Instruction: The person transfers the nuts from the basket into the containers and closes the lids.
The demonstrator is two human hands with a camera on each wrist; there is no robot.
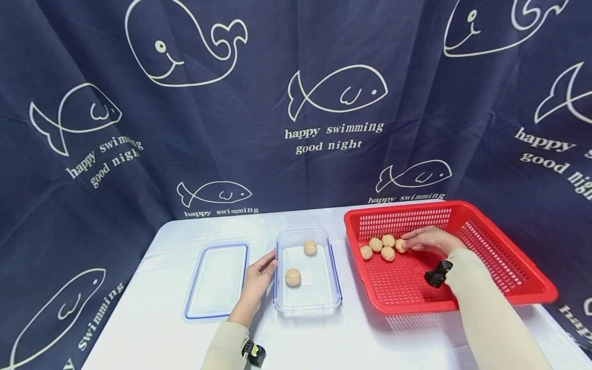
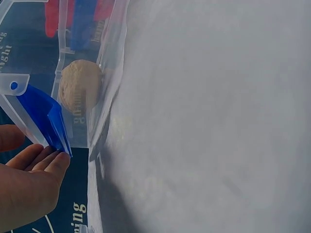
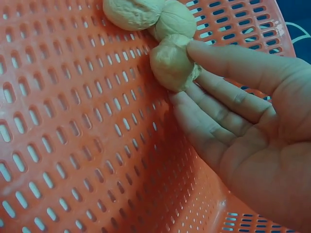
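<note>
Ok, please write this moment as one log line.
right hand: pinches walnut in red basket | left hand: touches clear box | clear box: two walnuts | lid: off

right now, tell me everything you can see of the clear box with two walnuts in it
The clear box looks like transparent plastic: rectangular, with blue flaps along its two long sides and a pale patch on its floor. It sits level and uncovered on the white cloth, between the blue-edged lid and the red basket. One walnut lies front-left inside, another toward the back. The left hand's fingers touch its left flap.
</note>
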